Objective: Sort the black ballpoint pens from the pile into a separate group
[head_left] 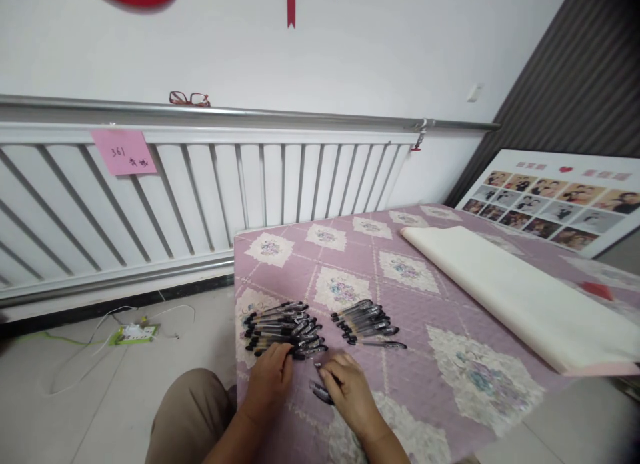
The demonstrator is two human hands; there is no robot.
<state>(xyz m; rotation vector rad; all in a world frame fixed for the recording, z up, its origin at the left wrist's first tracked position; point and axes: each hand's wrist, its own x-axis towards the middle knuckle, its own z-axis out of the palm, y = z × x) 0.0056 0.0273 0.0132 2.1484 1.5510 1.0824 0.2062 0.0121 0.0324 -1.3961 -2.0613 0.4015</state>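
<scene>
A pile of black-capped gel pens [300, 327] lies on the left part of the flowered tablecloth. At its near edge is my left hand [271, 377], fingers curled together against the lowest pens; what they pinch is hidden. My right hand [350, 387] is closed just to the right, with a dark pen, mostly hidden, in its fingers; a small end pokes out on the left. Beside its fingers is a black pen cap [321, 392]. A second, smaller group of gel pens [367, 321] lies beyond my right hand, roughly side by side.
The purple tablecloth [405, 364] covers the table. A large cream sheet [500, 291] lies on the right, near a photo board [550, 201]. A white radiator [270, 184] runs behind. On the floor at left is a power strip [134, 333] with loose cables.
</scene>
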